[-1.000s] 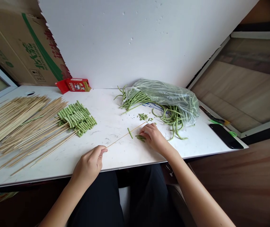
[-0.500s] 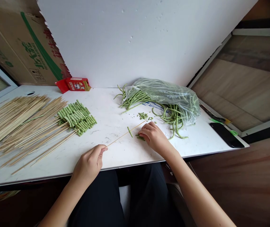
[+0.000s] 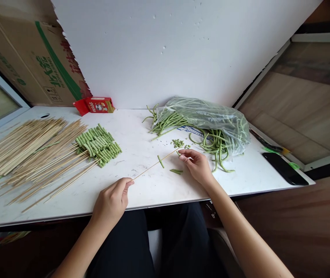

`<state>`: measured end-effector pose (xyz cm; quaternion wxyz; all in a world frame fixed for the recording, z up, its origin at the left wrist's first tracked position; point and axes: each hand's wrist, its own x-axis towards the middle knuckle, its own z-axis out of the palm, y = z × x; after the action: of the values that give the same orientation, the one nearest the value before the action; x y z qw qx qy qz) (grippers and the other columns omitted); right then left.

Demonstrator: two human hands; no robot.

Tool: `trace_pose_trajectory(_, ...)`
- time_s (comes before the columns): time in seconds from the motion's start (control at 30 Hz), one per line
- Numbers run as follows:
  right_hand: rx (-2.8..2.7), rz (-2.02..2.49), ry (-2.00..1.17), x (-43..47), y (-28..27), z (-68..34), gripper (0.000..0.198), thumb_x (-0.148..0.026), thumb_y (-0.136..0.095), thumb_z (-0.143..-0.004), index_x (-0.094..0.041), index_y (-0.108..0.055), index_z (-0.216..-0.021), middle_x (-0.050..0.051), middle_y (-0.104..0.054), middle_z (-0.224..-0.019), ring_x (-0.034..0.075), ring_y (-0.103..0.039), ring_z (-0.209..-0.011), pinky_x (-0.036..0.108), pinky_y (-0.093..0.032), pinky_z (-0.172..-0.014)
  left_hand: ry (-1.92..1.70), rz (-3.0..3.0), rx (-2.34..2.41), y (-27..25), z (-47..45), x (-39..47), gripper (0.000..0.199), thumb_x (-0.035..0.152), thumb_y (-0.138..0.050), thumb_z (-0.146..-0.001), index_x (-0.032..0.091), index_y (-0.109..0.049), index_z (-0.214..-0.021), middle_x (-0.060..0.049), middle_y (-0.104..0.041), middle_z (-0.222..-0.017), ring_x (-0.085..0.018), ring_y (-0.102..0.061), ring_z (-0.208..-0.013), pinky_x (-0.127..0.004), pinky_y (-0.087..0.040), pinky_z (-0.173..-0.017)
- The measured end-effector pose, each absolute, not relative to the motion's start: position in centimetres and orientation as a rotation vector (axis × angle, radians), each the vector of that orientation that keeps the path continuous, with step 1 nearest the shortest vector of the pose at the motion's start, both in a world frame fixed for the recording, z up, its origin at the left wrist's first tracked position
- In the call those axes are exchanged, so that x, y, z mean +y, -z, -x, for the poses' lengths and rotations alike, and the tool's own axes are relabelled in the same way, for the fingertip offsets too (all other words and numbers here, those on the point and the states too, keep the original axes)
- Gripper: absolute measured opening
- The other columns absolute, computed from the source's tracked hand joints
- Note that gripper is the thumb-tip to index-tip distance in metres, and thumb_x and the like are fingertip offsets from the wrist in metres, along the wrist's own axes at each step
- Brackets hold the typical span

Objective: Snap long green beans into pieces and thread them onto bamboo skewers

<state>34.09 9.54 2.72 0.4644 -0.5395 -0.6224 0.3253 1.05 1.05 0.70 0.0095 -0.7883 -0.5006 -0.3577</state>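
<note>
My left hand (image 3: 113,196) is closed on the near end of a thin wooden skewer (image 3: 147,169), which points away to the right. One short green bean piece (image 3: 160,161) is threaded crosswise on it. Between the thumb and fingers of my right hand (image 3: 196,165) is another cut bean piece (image 3: 178,153), close to the skewer's far tip; whether they touch I cannot tell. Just below lie a few loose bean pieces (image 3: 176,171) on the white table (image 3: 153,193). Left of them rests a stack of skewered bean pieces (image 3: 98,144).
Many bare skewers (image 3: 28,141) cover the table's left side. A clear plastic bag of long beans (image 3: 202,114) lies at the back right, with small trimmed ends (image 3: 178,143) before it. A red box (image 3: 99,105), a black phone (image 3: 283,168) and a cardboard box (image 3: 37,65) are around.
My right hand has lifted a bean piece from the small pile and brought it up to the skewer's tip. My left hand still holds the skewer. The view has shifted slightly.
</note>
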Motion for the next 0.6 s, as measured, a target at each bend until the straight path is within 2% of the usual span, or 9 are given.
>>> trace_pose_trajectory(0.1,-1.214,1.183,-1.078,9.8,-2.6,-34.1,0.041,-0.055,-0.085,-0.08,-0.02,-0.077,-0.1,0.004,-0.074,-0.087,0.015,-0.055,-0.067,0.029,-0.043,-0.06,1.104,2.426,-1.588,-0.6,-1.0,1.0,0.016,0.022,-0.049,-0.107,0.021,-0.065,-0.104,-0.004,-0.082,-0.094,-0.02,-0.08,-0.079,-0.027,-0.06,-0.067)
trace_pose_trajectory(0.23,-1.054,1.053,-1.288,9.6,-3.2,-33.9,0.037,-0.05,-0.092,-0.073,-0.02,-0.076,-0.088,0.002,-0.068,-0.084,0.012,-0.051,-0.066,0.026,-0.042,-0.06,1.099,2.477,-1.555,-0.3,-0.9,1.0,0.017,0.019,-0.049,-0.106,0.021,-0.066,-0.108,-0.003,-0.082,-0.099,-0.02,-0.08,-0.085,-0.026,-0.06,-0.073)
trace_pose_trajectory(0.37,-1.0,1.037,-1.352,9.4,-3.5,-33.8,0.035,-0.047,-0.094,-0.073,-0.02,-0.076,-0.087,0.0,-0.065,-0.083,0.009,-0.046,-0.064,0.024,-0.04,-0.059,1.093,2.516,-1.558,-0.3,-0.7,1.0,0.019,0.018,-0.049,-0.106,0.021,-0.066,-0.111,-0.003,-0.082,-0.102,-0.019,-0.08,-0.091,-0.025,-0.06,-0.076)
trace_pose_trajectory(0.6,-1.012,1.068,-1.333,9.4,-3.2,-33.8,0.037,-0.052,-0.094,-0.071,-0.021,-0.078,-0.085,0.001,-0.066,-0.085,0.011,-0.043,-0.063,0.027,-0.039,-0.059,1.091,2.509,-1.572,-0.2,-0.7,1.0,0.019,0.019,-0.048,-0.106,0.021,-0.066,-0.109,-0.003,-0.081,-0.101,-0.019,-0.08,-0.089,-0.026,-0.061,-0.076)
